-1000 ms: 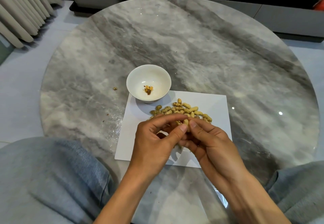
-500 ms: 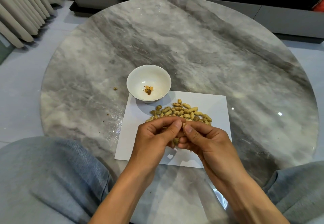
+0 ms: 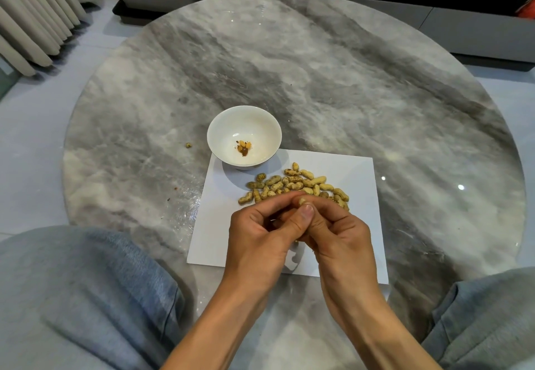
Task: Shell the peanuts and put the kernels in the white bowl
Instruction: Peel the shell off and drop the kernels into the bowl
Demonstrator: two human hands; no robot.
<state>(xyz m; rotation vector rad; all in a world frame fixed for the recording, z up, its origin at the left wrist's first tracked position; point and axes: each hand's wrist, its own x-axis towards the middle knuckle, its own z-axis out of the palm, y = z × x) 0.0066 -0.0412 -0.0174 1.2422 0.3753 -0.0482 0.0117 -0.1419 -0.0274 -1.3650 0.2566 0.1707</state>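
Marble-grey and round, the counter (image 3: 347, 80) carries everything in the head view, the only view given. A white paper (image 3: 359, 225) lies at its near edge, probably to catch husks, and the peanuts (image 3: 292, 185) are heaped on the paper's far half, within easy reach. The bowl (image 3: 220, 126) sits on the paper's far left corner, just beyond the heap, so a kernel has only a short way to go; a few kernels (image 3: 244, 147) already lie in its bottom. Over the paper's middle the left hand (image 3: 260, 233) and right hand (image 3: 338, 233) meet, fingers curled, both pinching one pod (image 3: 302, 201) that peeps out above the left thumb. The two-sided grip suits cracking the shell by thumb pressure, which looks like the step in hand. Most pods remain unshelled, so the job is at an early stage. A small crumb (image 3: 188, 145) lies on the counter left of the bowl.
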